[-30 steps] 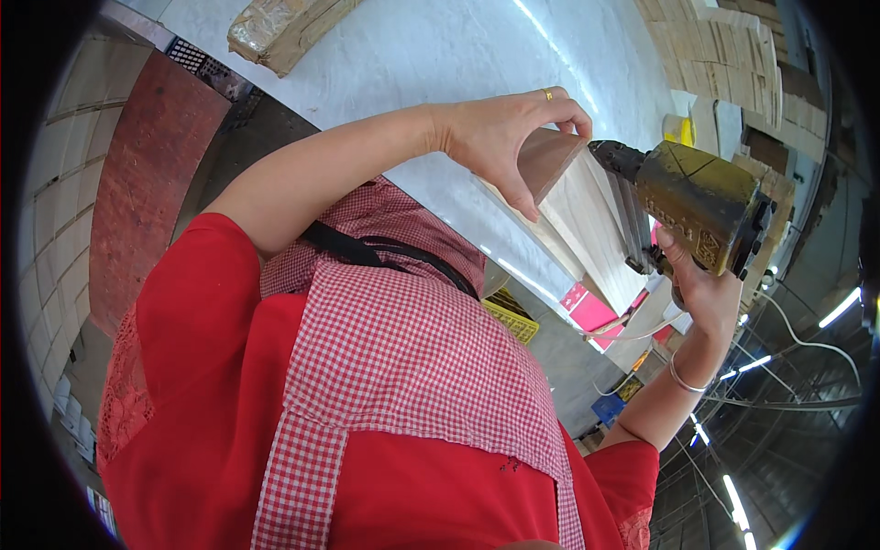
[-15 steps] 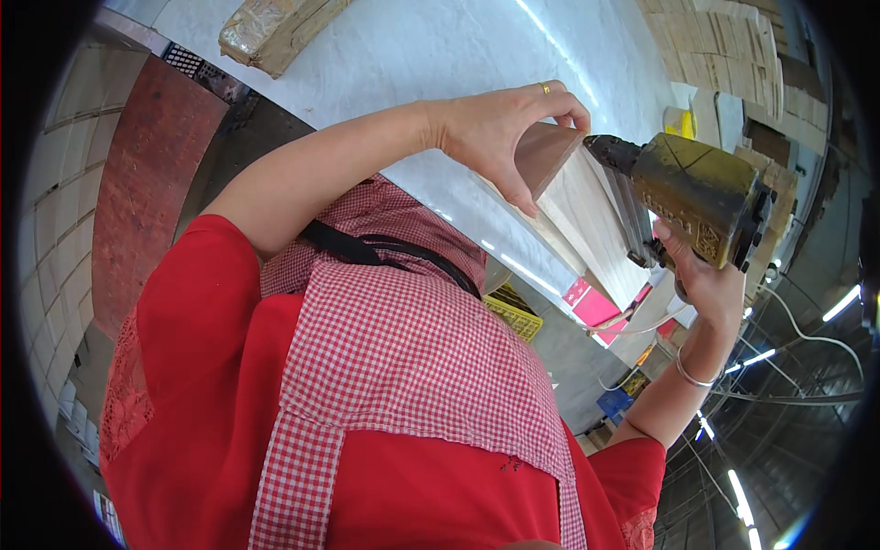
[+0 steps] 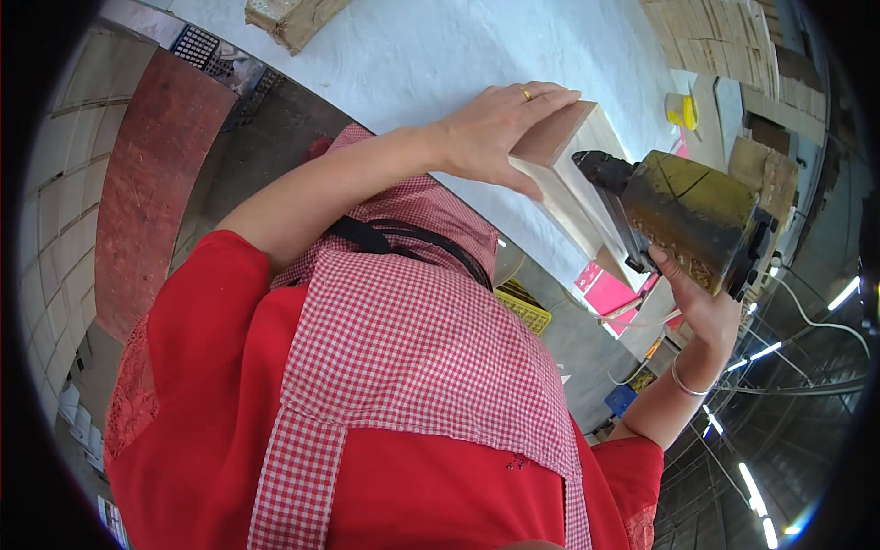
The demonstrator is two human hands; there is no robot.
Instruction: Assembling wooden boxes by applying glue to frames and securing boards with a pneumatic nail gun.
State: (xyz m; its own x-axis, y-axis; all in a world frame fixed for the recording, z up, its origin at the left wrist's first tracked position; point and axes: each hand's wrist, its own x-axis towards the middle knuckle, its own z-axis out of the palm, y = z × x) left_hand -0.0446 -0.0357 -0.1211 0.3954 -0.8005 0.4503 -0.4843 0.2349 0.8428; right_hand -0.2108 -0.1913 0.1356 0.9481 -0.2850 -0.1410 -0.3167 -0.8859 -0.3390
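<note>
My left hand (image 3: pixel 490 133) grips the corner of a pale wooden box frame (image 3: pixel 573 188), thumb on the near side and fingers over the far edge. The brown end board (image 3: pixel 553 131) shows beside the palm. In my right hand (image 3: pixel 704 307) is a nail gun (image 3: pixel 687 206) with a worn yellow-green body and a black nose. Its nose hangs over the frame's right side, close to the upper edge; whether it touches the wood I cannot tell. My right fingers are mostly hidden behind the tool, with the thumb showing.
The frame rests on a pale marbled table (image 3: pixel 403 69). A wrapped block (image 3: pixel 295 20) lies at its far left. Stacked wooden boards (image 3: pixel 710 41) stand at the far right, near a yellow-and-white tub (image 3: pixel 680 110). A pale hose (image 3: pixel 797 302) hangs at the right.
The wooden frame has tilted, showing more of its pale side. My left hand has flattened across its end. The nail gun has come slightly left and lower, its nose now off the frame's corner.
</note>
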